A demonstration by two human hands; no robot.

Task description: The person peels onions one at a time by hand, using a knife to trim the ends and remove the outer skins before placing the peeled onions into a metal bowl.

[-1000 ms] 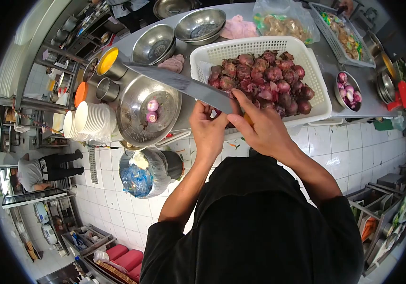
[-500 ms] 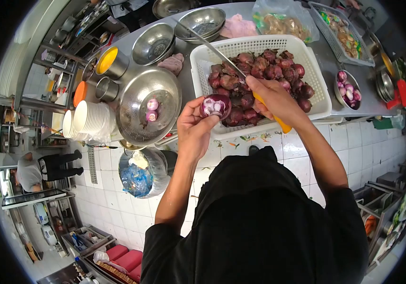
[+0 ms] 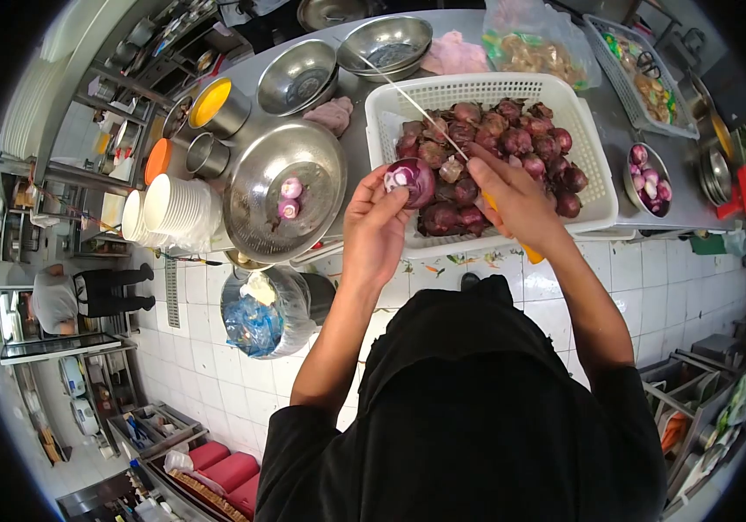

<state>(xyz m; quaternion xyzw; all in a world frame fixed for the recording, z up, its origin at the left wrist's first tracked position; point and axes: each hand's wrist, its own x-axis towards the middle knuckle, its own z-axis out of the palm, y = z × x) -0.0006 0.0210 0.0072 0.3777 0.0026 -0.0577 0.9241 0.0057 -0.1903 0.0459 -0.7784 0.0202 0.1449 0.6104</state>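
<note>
Nearest me, black clothing [image 3: 468, 418] is filling the lower middle of the frame; from it both forearms are reaching up towards the bench [image 3: 355, 157]. Just left of centre, the left hand [image 3: 374, 230] is pinching a red onion [image 3: 412, 180] between thumb and fingertips; the grip is leaving its pale, partly bared face showing, probably so the surface can be seen and reached. Just right of centre, the right hand [image 3: 516, 204] is closing around the yellow handle [image 3: 533, 253] of a knife; I am seeing the blade [image 3: 425, 116] nearly edge-on, slanting to the upper left, seemingly angled away from the holding fingers.

Beneath the blade, a white perforated basket [image 3: 595, 157] is holding a heap of unpeeled onions [image 3: 512, 130], presumably within easy reach; to the left, a wide metal bowl [image 3: 247, 200] is cupping two peeled onions [image 3: 290, 197], its sloping wall likely stopping them from rolling off; at right, a smaller bowl [image 3: 630, 187] is carrying more. Farther off, steel bowls [image 3: 299, 78] are sitting near the bench's far edge; a pink cloth [image 3: 455, 54] is lying beside them; at far left, another person [image 3: 60, 300] is standing apart.
</note>
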